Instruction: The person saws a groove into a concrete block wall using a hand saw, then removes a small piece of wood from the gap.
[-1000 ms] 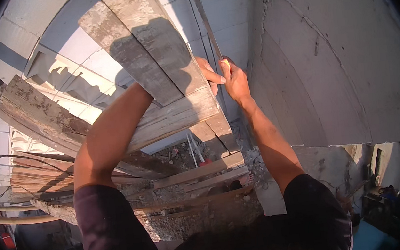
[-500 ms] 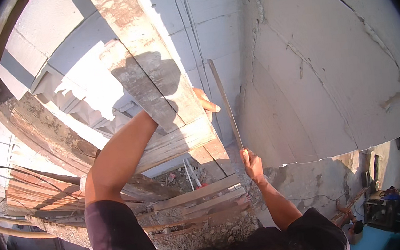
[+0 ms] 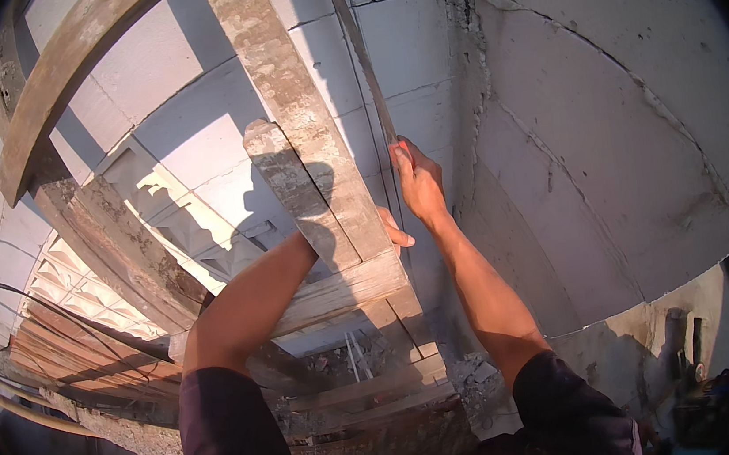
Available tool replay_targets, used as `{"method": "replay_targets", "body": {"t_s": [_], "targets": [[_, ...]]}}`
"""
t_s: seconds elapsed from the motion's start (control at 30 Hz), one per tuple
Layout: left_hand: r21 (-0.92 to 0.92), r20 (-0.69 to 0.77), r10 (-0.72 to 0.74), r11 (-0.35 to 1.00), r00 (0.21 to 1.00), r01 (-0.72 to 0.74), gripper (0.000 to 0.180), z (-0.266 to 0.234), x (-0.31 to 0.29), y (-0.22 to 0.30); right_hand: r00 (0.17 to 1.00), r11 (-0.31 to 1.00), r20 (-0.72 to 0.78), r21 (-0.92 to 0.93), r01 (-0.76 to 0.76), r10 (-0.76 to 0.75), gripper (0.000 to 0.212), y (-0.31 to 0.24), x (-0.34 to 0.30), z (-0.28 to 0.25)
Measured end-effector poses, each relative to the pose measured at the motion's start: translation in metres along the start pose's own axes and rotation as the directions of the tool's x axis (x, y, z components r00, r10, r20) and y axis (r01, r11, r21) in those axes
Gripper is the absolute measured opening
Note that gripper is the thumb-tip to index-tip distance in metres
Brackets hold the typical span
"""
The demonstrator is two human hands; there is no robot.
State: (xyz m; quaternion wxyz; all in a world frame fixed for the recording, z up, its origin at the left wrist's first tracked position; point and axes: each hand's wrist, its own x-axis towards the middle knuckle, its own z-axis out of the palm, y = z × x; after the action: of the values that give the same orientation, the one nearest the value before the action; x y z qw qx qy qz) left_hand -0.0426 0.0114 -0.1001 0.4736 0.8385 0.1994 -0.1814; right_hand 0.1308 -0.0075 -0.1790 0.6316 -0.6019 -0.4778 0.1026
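My right hand (image 3: 419, 182) is closed around the red handle (image 3: 401, 148) of a tool with a long, narrow, dark blade (image 3: 359, 46). The blade points up and away, close beside the right edge of an upright wooden plank (image 3: 275, 50). My left arm passes behind the timber. Part of my left hand (image 3: 395, 229) shows at the plank's right edge, gripping it; the rest is hidden behind the wood. A shorter board (image 3: 284, 178) lies against the plank's left side. Below my left hand a wooden crosspiece (image 3: 336, 291) joins the uprights.
A pale block wall (image 3: 398, 42) stands behind the timber, and a grey wall (image 3: 586, 133) rises at the right. More beams (image 3: 132, 252) and a curved board (image 3: 68, 72) are at the left. Rubble (image 3: 477, 371) lies below, near reddish slats (image 3: 85, 355).
My right hand has swung the tool upward and nearer to the plank. My left hand keeps its hold on the plank. The whole view has shifted slightly.
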Motion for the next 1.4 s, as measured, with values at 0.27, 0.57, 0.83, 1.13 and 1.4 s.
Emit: {"method": "replay_targets", "body": {"t_s": [0.27,0.57,0.83,1.13,1.4], "targets": [[-0.204,-0.005,-0.219,0.955,0.976,0.213,0.035,0.011,0.006,0.021,0.918,0.94,0.204,-0.067,-0.334,0.341,0.049,0.089,-0.098,-0.002],[-0.128,0.143,-0.343,0.924,0.928,0.361,0.041,0.001,0.017,-0.006,0.533,0.501,0.163,-0.637,-0.586,0.83,0.048,0.225,-0.433,-0.119],[-0.097,0.034,-0.202,0.974,0.979,0.204,0.043,-0.002,0.002,0.031,0.822,0.818,0.202,-0.374,-0.437,0.532,0.048,0.12,-0.37,-0.171],[-0.021,-0.189,-0.188,0.982,0.964,0.188,0.043,0.001,-0.008,0.035,0.972,0.974,0.084,-0.085,-0.212,0.219,0.059,-0.029,-0.064,-0.104],[0.013,-0.24,-0.197,0.979,0.951,0.206,0.043,0.001,-0.014,0.038,0.993,0.991,0.041,-0.082,-0.109,0.113,0.065,-0.067,-0.002,-0.068]]}}
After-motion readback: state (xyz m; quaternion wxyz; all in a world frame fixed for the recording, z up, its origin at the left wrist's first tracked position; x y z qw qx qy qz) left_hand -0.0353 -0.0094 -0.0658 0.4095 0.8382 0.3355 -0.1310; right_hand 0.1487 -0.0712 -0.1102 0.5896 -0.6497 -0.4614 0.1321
